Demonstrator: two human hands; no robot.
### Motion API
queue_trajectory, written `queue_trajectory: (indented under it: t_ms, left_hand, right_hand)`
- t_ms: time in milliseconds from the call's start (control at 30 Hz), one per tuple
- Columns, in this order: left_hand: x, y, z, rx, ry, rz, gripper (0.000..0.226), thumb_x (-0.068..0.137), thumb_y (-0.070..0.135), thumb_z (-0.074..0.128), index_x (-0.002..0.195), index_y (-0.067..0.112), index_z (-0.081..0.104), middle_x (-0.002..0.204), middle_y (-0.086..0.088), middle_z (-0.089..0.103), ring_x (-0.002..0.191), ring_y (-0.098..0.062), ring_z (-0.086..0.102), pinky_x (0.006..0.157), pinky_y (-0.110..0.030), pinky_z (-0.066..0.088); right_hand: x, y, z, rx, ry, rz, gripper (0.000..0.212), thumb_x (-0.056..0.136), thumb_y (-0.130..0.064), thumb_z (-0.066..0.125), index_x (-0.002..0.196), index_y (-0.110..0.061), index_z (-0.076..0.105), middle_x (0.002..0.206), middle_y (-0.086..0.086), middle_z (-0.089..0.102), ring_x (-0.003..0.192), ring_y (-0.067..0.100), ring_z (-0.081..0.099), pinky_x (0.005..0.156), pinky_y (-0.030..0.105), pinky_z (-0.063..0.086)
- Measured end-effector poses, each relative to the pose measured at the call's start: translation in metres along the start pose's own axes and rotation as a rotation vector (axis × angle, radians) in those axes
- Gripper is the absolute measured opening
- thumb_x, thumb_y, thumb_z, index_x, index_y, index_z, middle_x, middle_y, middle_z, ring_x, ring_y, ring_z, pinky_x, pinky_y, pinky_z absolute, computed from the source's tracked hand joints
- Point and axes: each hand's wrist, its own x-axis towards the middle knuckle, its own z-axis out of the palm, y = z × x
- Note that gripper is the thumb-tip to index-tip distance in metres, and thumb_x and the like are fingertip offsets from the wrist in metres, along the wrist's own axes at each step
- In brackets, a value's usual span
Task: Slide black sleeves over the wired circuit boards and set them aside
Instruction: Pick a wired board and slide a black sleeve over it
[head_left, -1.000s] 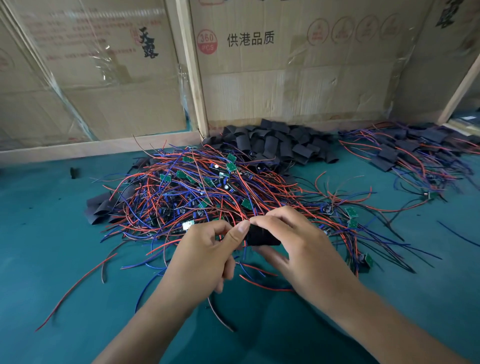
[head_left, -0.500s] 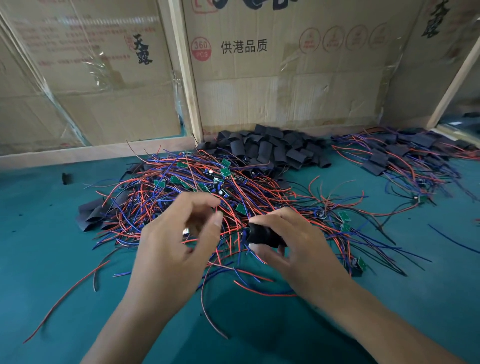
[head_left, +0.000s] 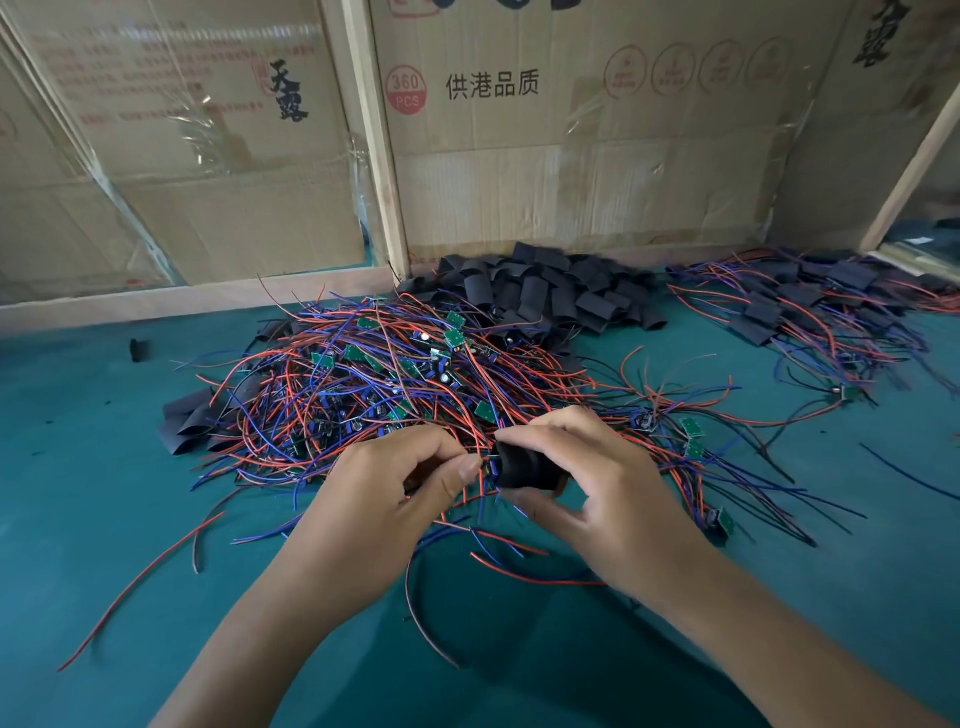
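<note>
sleeve: black sleeve (head_left: 525, 467) was pinched open-mouthed in right hand (head_left: 608, 499), likely to take the board.
board: left hand (head_left: 395, 493) pinched wired board (head_left: 487, 464) at sleeve mouth, over wire pile (head_left: 395, 395).
done pile: sleeved boards (head_left: 810, 312) lay far right, well apart.

Black sleeve (head_left: 524, 467) held mid-air, open end leftward – wired circuit board (head_left: 491, 464) at its mouth
</note>
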Motion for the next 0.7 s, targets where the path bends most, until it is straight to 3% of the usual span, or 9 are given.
queue_trajectory:
  t_ms: [100, 233, 467, 700]
  left_hand:
    - [-0.001, 0.001, 0.001, -0.053, -0.011, -0.074, 0.031, 0.091, 0.051, 0.053, 0.077, 0.025, 0.062, 0.052, 0.012, 0.040, 0.048, -0.006, 0.031, 0.046, -0.017, 0.025]
    - [-0.001, 0.002, 0.004, -0.157, -0.012, -0.187, 0.030, 0.096, 0.039, 0.058, 0.071, 0.023, 0.064, 0.046, 0.012, 0.034, 0.043, -0.006, 0.024, 0.043, -0.015, 0.021]
    - [-0.002, 0.006, 0.011, -0.268, -0.049, -0.324, 0.035, 0.098, 0.029, 0.058, 0.067, 0.013, 0.065, 0.053, -0.005, 0.037, 0.052, -0.016, 0.028, 0.050, -0.029, 0.022]
    - [0.000, 0.002, 0.012, -0.374, -0.057, -0.469, 0.040, 0.098, 0.023, 0.061, 0.060, 0.011, 0.063, 0.047, 0.003, 0.037, 0.044, -0.013, 0.032, 0.044, -0.015, 0.028]
  right_hand:
    - [-0.001, -0.001, 0.001, -0.011, -0.012, -0.014, 0.039, 0.089, -0.021, 0.074, 0.127, -0.018, 0.064, 0.113, -0.006, 0.057, 0.107, 0.008, 0.057, 0.090, 0.024, 0.047]
    - [-0.002, -0.004, 0.002, -0.019, -0.030, -0.009, 0.039, 0.089, -0.023, 0.073, 0.127, -0.017, 0.065, 0.113, -0.004, 0.059, 0.106, 0.009, 0.058, 0.089, 0.027, 0.048]
    - [-0.004, -0.010, 0.005, -0.070, -0.049, -0.002, 0.038, 0.089, -0.026, 0.069, 0.126, -0.016, 0.066, 0.112, -0.001, 0.061, 0.104, 0.014, 0.060, 0.082, 0.037, 0.052]
    - [-0.003, -0.010, 0.007, -0.080, -0.055, 0.008, 0.038, 0.089, -0.028, 0.068, 0.124, -0.014, 0.067, 0.110, 0.000, 0.062, 0.099, 0.013, 0.060, 0.082, 0.029, 0.049]
